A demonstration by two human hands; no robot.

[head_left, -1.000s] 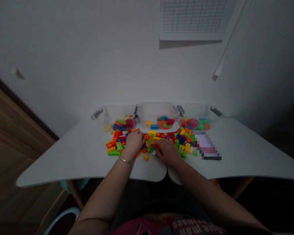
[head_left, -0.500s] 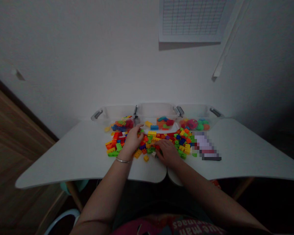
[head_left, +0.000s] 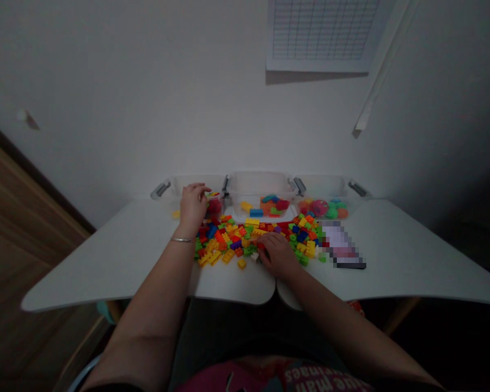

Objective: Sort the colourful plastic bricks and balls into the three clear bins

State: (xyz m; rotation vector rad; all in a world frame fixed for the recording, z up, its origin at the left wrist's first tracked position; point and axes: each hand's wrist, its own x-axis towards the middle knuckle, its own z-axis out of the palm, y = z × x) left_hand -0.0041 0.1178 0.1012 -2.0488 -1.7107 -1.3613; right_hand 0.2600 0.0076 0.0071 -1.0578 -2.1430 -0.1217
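Observation:
My left hand (head_left: 194, 206), with a bracelet at the wrist, is over the front of the left clear plastic box (head_left: 178, 190). Its fingers are bent together, and whatever lies in them is hidden. In the middle of the table, my right hand (head_left: 281, 255) rests low at the near side of a pile of coloured toy building bricks (head_left: 227, 239). The fingers curl round a red brick (head_left: 261, 246), partly covered by them. A white brick (head_left: 255, 257) lies just left of these fingertips, and a single yellow brick (head_left: 242, 264) sits nearer the table's front edge.
A middle clear box (head_left: 261, 182) holds a few bricks, and a right clear box (head_left: 324, 188) holds round coloured pieces. Right of the pile lies a blurred phone-like object (head_left: 343, 245). Two white tabletops (head_left: 400, 250) meet in front of me, against the wall.
My left hand has moved left and away from me, from above the pile to the left box. Bricks at the pile's left edge have shifted right. My right hand has stayed almost still.

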